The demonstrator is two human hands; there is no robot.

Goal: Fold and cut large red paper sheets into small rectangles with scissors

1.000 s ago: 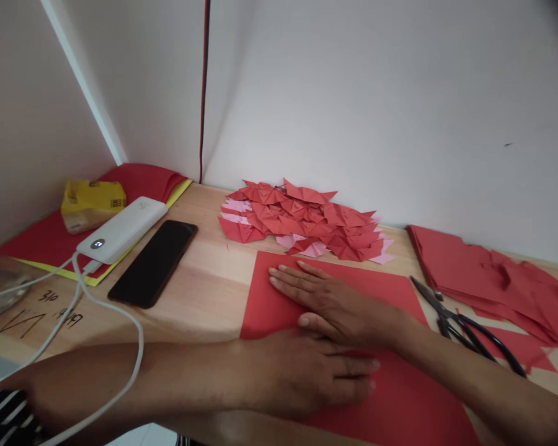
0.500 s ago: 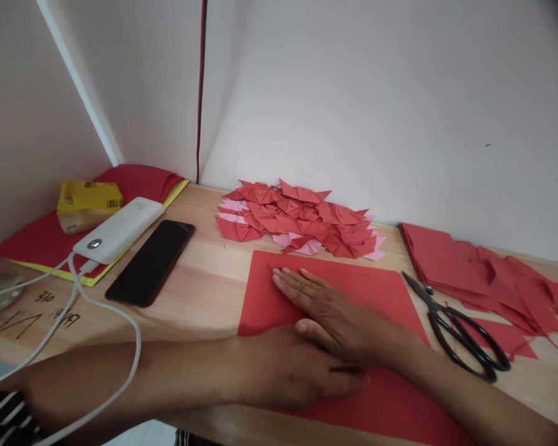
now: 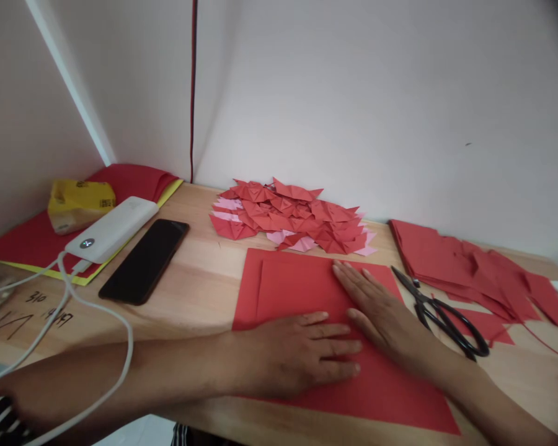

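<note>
Red sheets of paper (image 3: 297, 288) lie flat on the table, a smaller piece resting on a larger one. My left hand (image 3: 302, 353) is spread palm down across the lower middle of the paper, fingers pointing right. Higher and to the right, my right hand (image 3: 381, 310) lies on the same paper with its fingers stretched toward the upper edge. The two hands are apart. Just right of the sheet are black-handled scissors (image 3: 446, 319), partly behind my right forearm.
Folded red and pink paper shapes (image 3: 288, 217) sit along the wall, with stacked red paper (image 3: 446, 254) at right. On the left are a phone (image 3: 144, 261), a white power bank (image 3: 114, 229) with cables, a yellow packet (image 3: 80, 204) and red and yellow sheets (image 3: 23, 238).
My right hand has slid right, away from above my left hand, uncovering the smaller sheet's left edge. My left hand's fingers now show spread. The view has shifted slightly right.
</note>
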